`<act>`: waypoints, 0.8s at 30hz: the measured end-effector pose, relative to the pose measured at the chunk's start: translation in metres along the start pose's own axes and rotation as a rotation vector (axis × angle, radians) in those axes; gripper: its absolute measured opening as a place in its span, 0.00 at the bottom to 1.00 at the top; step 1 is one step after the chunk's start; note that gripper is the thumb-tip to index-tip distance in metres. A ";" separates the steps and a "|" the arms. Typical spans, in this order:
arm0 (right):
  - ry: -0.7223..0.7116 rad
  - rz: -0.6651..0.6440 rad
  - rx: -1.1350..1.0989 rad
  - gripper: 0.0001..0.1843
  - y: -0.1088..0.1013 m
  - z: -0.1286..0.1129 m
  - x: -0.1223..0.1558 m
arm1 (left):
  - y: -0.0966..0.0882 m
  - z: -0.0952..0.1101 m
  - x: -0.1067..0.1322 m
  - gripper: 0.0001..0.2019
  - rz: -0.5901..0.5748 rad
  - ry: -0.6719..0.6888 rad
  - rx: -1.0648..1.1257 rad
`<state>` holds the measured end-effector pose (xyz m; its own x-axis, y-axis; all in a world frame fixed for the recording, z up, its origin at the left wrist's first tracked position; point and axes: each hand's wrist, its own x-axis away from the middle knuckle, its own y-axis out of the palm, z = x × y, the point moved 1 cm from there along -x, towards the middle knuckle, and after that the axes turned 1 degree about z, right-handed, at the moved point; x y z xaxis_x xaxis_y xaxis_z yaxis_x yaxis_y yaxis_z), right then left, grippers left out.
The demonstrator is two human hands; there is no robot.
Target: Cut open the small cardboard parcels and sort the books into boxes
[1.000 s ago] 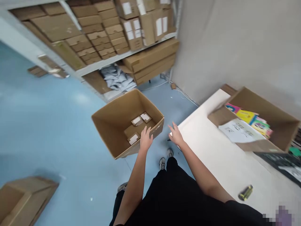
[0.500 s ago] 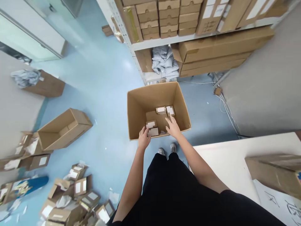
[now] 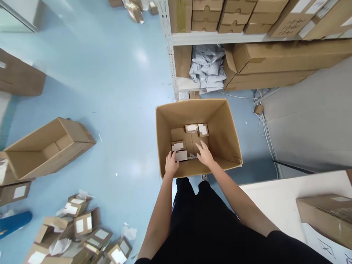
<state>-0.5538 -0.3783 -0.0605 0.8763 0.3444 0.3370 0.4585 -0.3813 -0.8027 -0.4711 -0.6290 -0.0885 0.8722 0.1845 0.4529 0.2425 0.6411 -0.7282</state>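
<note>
An open cardboard box [image 3: 225, 124] stands on the blue floor right in front of me. Several small labelled cartons lie on its bottom. My left hand [image 3: 171, 165] reaches over the near wall, its fingers spread and touching one small carton [image 3: 181, 155]. My right hand [image 3: 205, 154] is inside the box too, fingers apart, hovering over the bare bottom just right of that carton. Two more small cartons [image 3: 197, 128] lie further back. Neither hand grips anything.
A metal shelf [image 3: 217, 37] stacked with brown cartons and grey bags stands behind the box. Another open box [image 3: 46, 148] lies at left, with a heap of small cartons [image 3: 82, 234] at lower left. A white table [image 3: 277, 198] with a cardboard box [image 3: 324, 214] is at right.
My view swung left from the table to the floor box. Both hands went from above the box rim down into it, the left reaching a small carton.
</note>
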 end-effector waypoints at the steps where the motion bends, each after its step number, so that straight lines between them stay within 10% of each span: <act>1: 0.017 0.001 0.009 0.40 0.007 -0.003 -0.009 | 0.002 -0.007 -0.016 0.34 -0.023 0.000 0.002; 9: 0.147 -0.046 0.010 0.41 0.083 0.013 -0.091 | 0.057 -0.056 -0.130 0.35 -0.205 -0.100 -0.043; 24: 0.305 -0.280 -0.034 0.43 0.294 0.153 -0.177 | 0.264 -0.180 -0.293 0.48 -0.338 -0.230 -0.072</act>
<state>-0.5968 -0.4204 -0.4310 0.7183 0.1710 0.6744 0.6856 -0.3391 -0.6442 -0.5858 -0.6480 -0.5061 0.6229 0.1392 0.7698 0.5350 0.6422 -0.5489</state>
